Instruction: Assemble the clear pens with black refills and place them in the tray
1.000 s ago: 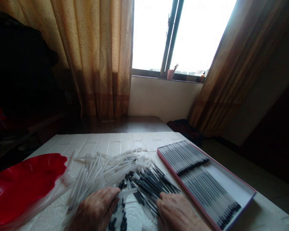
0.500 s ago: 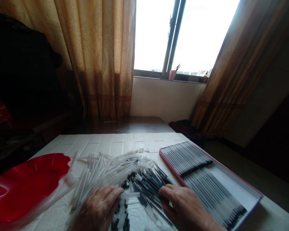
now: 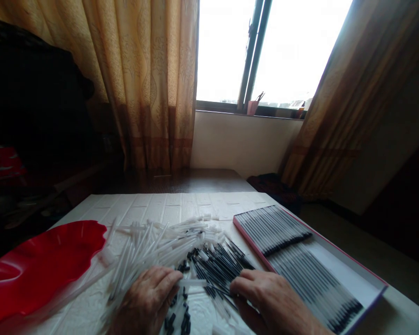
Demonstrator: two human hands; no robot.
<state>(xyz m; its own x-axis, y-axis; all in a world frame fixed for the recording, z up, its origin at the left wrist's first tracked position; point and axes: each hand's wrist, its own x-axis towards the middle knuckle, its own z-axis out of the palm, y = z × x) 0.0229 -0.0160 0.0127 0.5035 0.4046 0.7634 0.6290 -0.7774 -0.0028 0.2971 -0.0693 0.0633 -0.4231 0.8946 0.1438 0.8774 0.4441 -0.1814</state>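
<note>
My left hand [image 3: 148, 298] is closed on a translucent white tube [image 3: 194, 282], which sticks out to the right from between thumb and finger. Opposite it, my right hand [image 3: 261, 293] pinches a thin black stick [image 3: 218, 289] that looks like a pen refill. The stick's far end lies close to the tube's open end; whether they touch I cannot tell. A pile of similar black sticks [image 3: 221, 263] lies just beyond my right hand. Loose translucent tubes [image 3: 136, 251] are heaped past my left hand. Small black caps [image 3: 185, 321] lie scattered between the hands.
On the right, a shallow pink-edged box [image 3: 356, 267] holds two rows of black-ended clear sticks [image 3: 310, 274]. A red scalloped tray [image 3: 45, 256] stands at the left. Everything rests on a white brick-patterned table cover [image 3: 181, 201]. Beyond are a dark table [image 3: 195, 179] and a window.
My right hand has brought a black stick towards the right end of the tube. My left hand keeps its hold on the tube. The view has shifted slightly.
</note>
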